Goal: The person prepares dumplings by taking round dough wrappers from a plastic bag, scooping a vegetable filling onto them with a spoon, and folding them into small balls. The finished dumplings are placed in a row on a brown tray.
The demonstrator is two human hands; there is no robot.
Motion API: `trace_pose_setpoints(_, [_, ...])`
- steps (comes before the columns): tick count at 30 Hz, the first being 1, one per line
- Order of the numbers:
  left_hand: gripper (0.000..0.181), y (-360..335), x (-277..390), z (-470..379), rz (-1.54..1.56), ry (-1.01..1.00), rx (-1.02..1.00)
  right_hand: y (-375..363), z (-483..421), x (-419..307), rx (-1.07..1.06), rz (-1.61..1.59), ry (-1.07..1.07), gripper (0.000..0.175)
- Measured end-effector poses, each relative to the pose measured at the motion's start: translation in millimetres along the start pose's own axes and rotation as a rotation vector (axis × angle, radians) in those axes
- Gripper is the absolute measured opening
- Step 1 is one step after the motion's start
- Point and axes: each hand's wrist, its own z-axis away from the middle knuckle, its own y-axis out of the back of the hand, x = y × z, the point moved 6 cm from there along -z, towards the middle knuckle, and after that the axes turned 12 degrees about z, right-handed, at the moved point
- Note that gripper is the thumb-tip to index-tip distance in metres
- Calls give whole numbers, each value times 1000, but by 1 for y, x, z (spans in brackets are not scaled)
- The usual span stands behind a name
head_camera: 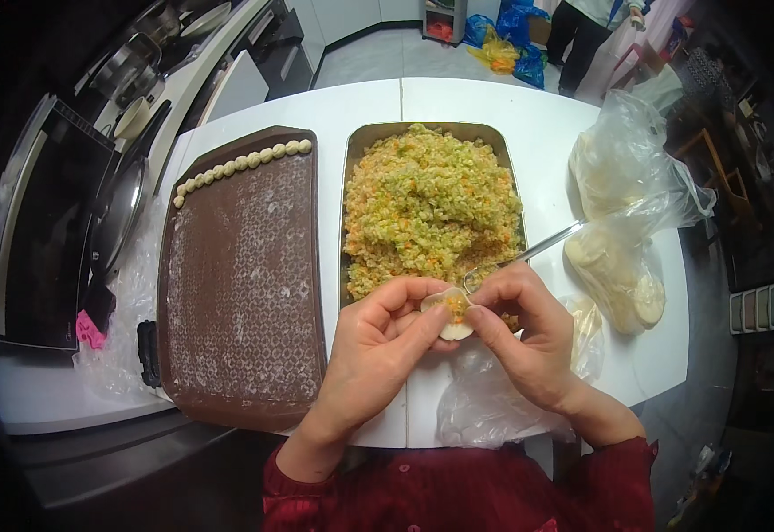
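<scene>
Between my two hands is a small round dough wrapper (456, 330) with a bit of orange and green filling (455, 307) on it. My left hand (387, 339) grips its left edge with thumb and fingers. On the opposite edge, my right hand (526, 326) pinches the dough. Just beyond them stands a metal tray (353, 138) heaped with chopped vegetable filling (430, 193). A metal-handled utensil (553, 241) leans over the tray's right side, its lower end partly hidden by my right hand. A row of small folded dumplings (240, 162) lines the far edge of a floured brown board (247, 299) at left.
Clear plastic bags (626, 159) with pale dough wrappers (616, 282) lie on the table's right. Another plastic bag (493, 405) lies under my right forearm. Pots (127, 70) and a lid (120, 213) sit on the left counter. A person (583, 40) stands beyond the table near colored bags (516, 40).
</scene>
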Motion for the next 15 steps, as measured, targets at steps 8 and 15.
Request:
trace_pose_setpoints(8, [21,0,-2,2,-171,-56,20,1,-1,-21,69,306,371,29])
trace_pose_setpoints(15, [16,-3,0,4,-267,-150,-10,-1,2,-21,75,268,393,35])
